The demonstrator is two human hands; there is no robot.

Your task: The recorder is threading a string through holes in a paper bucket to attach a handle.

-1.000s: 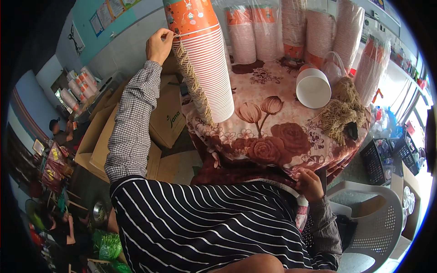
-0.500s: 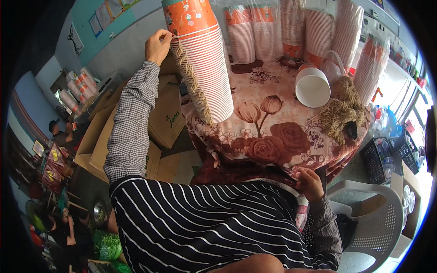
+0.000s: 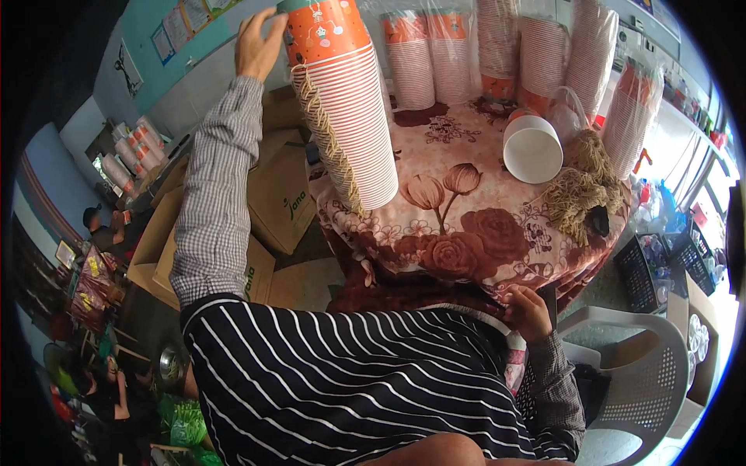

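Note:
A tall stack of paper cups (image 3: 353,128) stands at the table's left edge, its top cup (image 3: 325,31) orange with printed figures. Twisted tan paper loops (image 3: 330,136), perhaps handles, run down the stack's left side. Beside the top cup is my left hand (image 3: 258,48), open, its thumb and fingers apart; whether the thumb touches the cup I cannot tell. Low at the table's near edge, my right hand (image 3: 531,314) has curled fingers against the tablecloth (image 3: 439,210); what lies in them is hidden.
Plastic-wrapped cup stacks (image 3: 412,66) line the far side of the table. A white cup (image 3: 533,149) lies tipped beside a heap of tan loops (image 3: 583,194). Cardboard boxes (image 3: 284,194) stand on the left, a grey plastic chair (image 3: 637,380) at the right.
My left hand has let go of a tan loop at the top cup's lower edge. It has risen leftward and its fingers have spread. My right hand stays put.

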